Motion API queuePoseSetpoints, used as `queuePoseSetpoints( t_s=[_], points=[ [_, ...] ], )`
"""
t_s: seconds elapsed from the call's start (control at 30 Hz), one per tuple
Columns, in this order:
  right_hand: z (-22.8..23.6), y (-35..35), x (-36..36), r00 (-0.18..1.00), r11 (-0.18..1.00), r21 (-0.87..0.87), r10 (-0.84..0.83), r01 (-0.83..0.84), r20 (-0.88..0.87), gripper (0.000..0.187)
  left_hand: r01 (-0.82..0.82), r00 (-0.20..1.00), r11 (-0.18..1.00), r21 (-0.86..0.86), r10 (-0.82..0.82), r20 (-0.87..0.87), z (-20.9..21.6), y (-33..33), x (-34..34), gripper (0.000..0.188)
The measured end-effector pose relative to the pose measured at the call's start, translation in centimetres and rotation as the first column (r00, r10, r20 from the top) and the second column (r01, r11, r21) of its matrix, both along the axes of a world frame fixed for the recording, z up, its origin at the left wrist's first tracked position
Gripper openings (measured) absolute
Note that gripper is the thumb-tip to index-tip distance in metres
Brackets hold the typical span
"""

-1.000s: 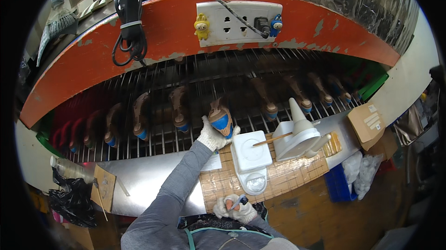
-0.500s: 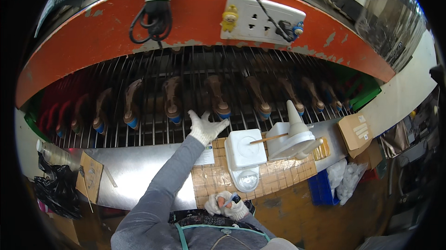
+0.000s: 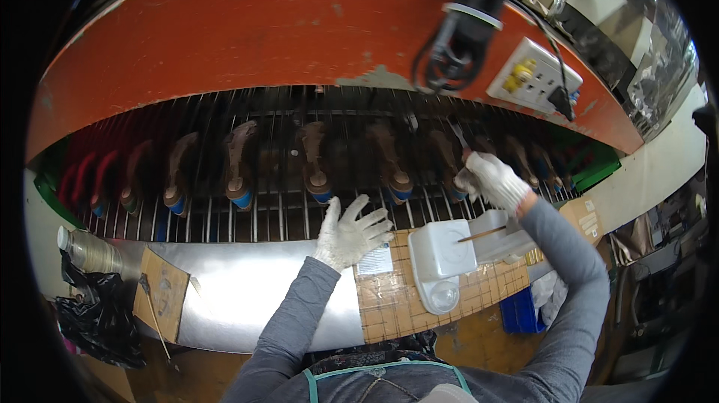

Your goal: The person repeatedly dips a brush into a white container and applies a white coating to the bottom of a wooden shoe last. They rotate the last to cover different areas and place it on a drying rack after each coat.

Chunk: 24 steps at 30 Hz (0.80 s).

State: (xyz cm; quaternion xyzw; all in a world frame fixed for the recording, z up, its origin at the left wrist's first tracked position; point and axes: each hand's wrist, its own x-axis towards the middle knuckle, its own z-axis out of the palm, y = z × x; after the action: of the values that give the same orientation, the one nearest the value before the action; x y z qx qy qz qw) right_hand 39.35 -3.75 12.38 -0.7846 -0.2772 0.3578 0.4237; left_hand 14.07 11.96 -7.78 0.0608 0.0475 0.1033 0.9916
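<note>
My left hand, in a white knit glove, is open with fingers spread. It is over the near edge of the metal rod rack, just short of a brown shoe-shaped piece with a blue near end. My right hand, also gloved, is closed round a slim tool whose narrow pale tip points away over the rods; its exact kind cannot be made out. Beside that hand lies another brown shoe-shaped piece, partly covered by the glove. Several more such pieces lie in a row across the rods.
A white plastic container with a wooden stick stands on the cardboard-covered ledge. An orange panel with a hanging black cable bundle and a white socket strip overhangs the rack. A black bag sits at left, a blue bin at right.
My right hand has risen from my lap to the rods at right, with the slim tool in it. My left hand's fingers have spread wider. The view has shifted left.
</note>
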Motion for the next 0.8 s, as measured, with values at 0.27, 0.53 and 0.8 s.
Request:
queuePoseSetpoints(
  t_s=[0.27,0.53,0.8],
  points=[
    [-9.7,4.1,12.5,0.839,0.777,-0.629,0.335,0.011,0.428,0.073,0.022,0.999,0.993,-0.113,-0.016,0.046,-0.2,1.6,0.8,0.071],
    [-11.7,4.3,9.8,0.95,0.814,-0.574,0.105,0.087,0.293,0.087,0.041,0.997,0.994,-0.097,-0.034,0.07,-0.6,1.7,0.8,0.072],
    [-10.0,5.1,10.6,0.625,0.762,-0.616,0.386,0.199,0.678,0.079,0.045,0.998,0.996,-0.079,-0.041,0.056,-0.7,1.6,1.3,0.07]
  ],
)
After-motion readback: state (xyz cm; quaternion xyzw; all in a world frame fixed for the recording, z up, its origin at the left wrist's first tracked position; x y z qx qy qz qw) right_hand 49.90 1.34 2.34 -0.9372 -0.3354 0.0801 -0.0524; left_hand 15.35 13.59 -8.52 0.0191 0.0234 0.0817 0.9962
